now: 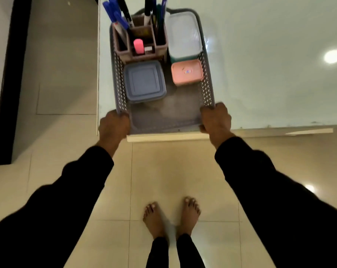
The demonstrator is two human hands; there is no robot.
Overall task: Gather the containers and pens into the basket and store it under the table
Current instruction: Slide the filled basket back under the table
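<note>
Fingers of the left hand and right hand curl around the basket rim's near corners; basket sits on the glossy white table, above the beige tiled floor.

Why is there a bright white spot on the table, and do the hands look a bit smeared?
Head view: the spot is lamp glare on the glossy table; the left hand and right hand gripping the basket show slight motion blur; wide-angle lens bends the edges.
</note>
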